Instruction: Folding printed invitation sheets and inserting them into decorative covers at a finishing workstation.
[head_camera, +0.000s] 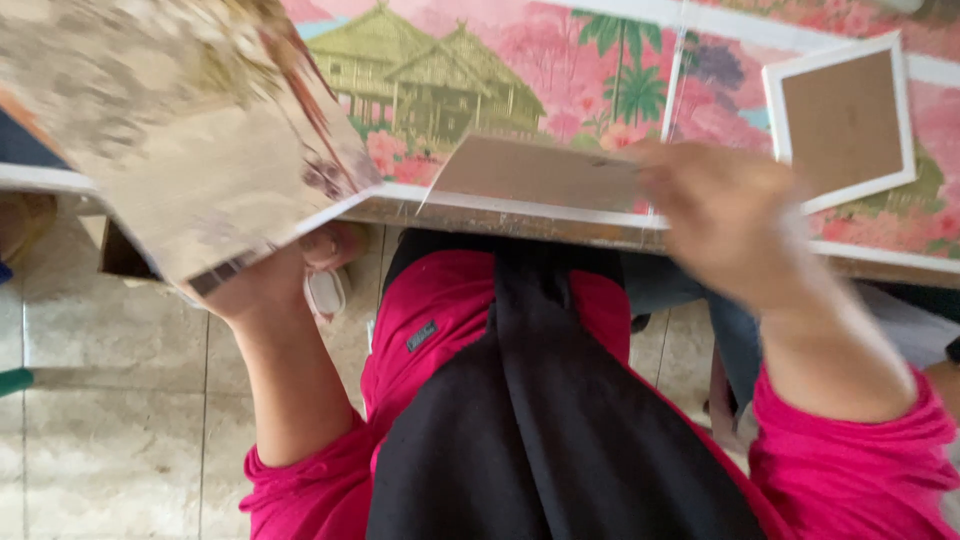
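My left hand (268, 285) holds one large printed sheet (190, 140) up past the near left edge of the desk (520, 222), its fingers (335, 243) curled under the sheet's lower corner and pinching it from below. My right hand (720, 220) is at the near edge, right of the middle, gripping one plain grey-brown card (540, 172) that lies tilted on the picture cloth (560, 70); the hand is blurred, so I cannot tell how its fingers are set beyond that they close on the card's right end. To handle the card well, I judge it best to keep it flat and low over the desk, and to hold the big sheet clear of it. I count one sheet, one card in hand, and one white-bordered brown card (842, 122) lying flat near the far right corner.
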